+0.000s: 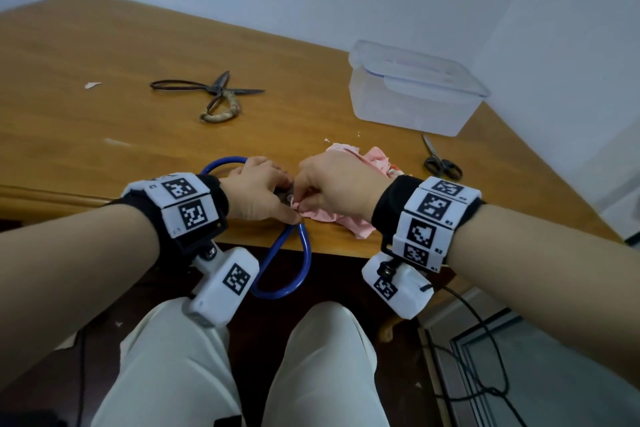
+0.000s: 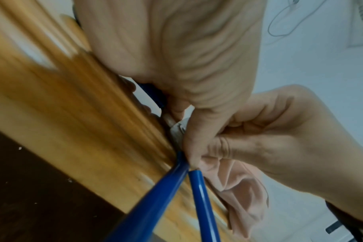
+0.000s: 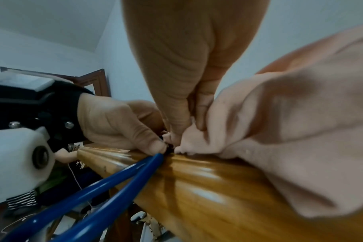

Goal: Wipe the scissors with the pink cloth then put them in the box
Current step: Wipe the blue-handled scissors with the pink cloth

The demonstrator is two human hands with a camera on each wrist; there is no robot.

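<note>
Gripping blue-handled scissors [image 1: 277, 253] at the near table [image 1: 104, 80] edge: left hand [image 1: 258, 189] fingers curled around the pivot area, one loop hanging off the edge. Right hand [image 1: 341, 185] pinches pink cloth [image 1: 346, 215] against the blades. Clear box [image 1: 412, 90] far right; rusty scissors [image 1: 211, 95] and small black scissors [image 1: 441, 163] lie apart.

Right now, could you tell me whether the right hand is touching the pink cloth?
Touching. The right wrist view shows the right hand pinching a fold of the pink cloth between thumb and fingertips, at the table edge.
</note>
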